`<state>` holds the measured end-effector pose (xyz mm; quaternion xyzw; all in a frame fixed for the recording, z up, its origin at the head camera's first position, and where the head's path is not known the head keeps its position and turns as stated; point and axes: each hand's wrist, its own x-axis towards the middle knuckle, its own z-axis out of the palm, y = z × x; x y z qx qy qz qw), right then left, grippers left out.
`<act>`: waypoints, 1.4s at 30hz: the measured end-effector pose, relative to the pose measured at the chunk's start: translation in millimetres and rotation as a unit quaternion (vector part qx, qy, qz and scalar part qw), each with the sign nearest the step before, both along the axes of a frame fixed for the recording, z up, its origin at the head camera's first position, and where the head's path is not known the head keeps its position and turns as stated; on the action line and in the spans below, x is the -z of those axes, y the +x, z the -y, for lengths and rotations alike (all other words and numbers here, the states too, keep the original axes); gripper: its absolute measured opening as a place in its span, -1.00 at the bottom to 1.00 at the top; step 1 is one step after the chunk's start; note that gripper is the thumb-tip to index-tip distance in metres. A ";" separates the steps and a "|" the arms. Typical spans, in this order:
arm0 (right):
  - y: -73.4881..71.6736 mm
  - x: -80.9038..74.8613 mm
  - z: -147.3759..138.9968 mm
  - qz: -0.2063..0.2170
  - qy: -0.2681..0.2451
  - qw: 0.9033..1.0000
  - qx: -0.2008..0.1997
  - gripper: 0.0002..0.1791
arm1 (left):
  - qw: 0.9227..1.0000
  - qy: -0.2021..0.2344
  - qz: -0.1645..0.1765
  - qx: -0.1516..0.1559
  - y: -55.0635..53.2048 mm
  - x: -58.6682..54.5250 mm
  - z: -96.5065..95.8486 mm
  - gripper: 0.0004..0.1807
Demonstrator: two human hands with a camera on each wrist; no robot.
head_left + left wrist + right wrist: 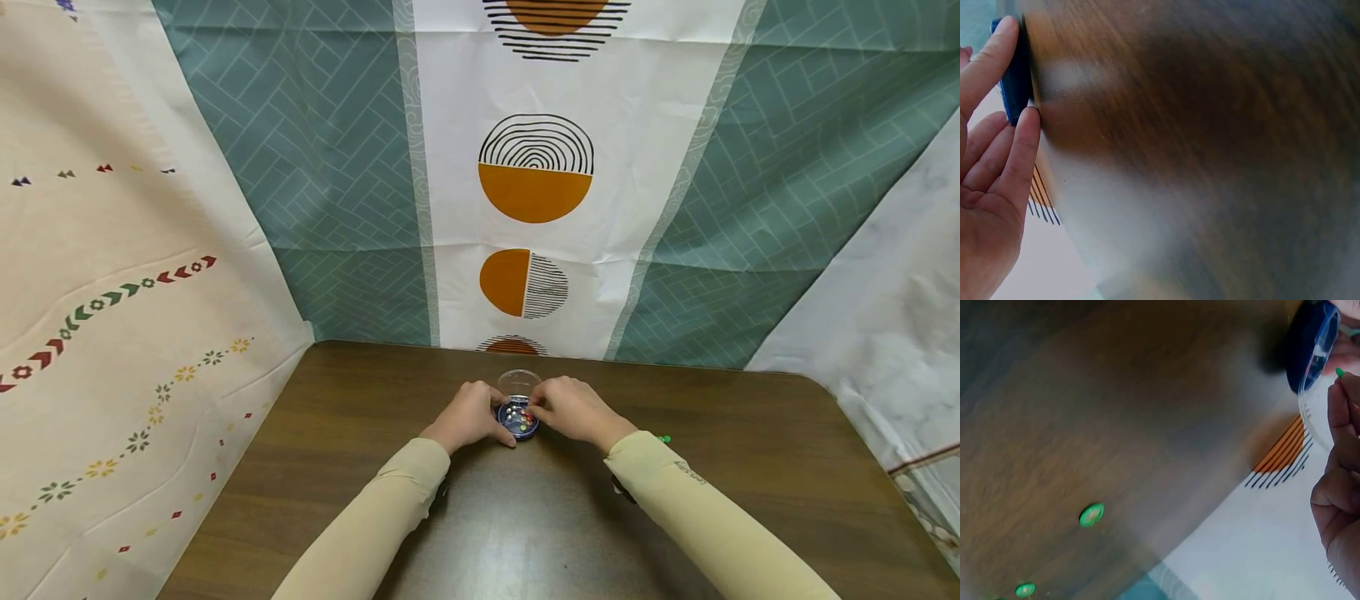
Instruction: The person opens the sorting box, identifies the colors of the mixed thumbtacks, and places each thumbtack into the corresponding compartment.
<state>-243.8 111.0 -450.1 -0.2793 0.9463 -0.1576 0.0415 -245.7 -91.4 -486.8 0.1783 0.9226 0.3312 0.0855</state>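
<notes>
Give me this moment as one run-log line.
left hand: grips round blue container, clear round lid open | right hand: pinches small green piece near container | brown wooden table: loose green discs

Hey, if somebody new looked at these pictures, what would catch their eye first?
Probably the bold orange half-circles on the cloth hanging behind the table. Next, the open round blue container near the table's far edge, gripped by the left hand, while the right hand beside it pinches a small green piece. Green discs lie off to the right.
</notes>
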 end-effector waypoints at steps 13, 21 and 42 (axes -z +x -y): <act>4.0 10.5 14.0 -0.010 0.005 0.999 -0.035 -0.91 | 1.000 0.009 0.006 -0.001 -0.4 0.1 0.6 -0.26; 5.8 9.8 15.6 0.000 0.008 0.999 -0.042 -0.90 | 1.000 0.002 0.005 -0.001 -0.7 -0.2 0.9 -0.26; 7.6 6.9 17.8 0.002 0.015 0.999 -0.042 -0.89 | 1.000 0.010 0.009 0.004 0.2 -0.3 1.1 -0.29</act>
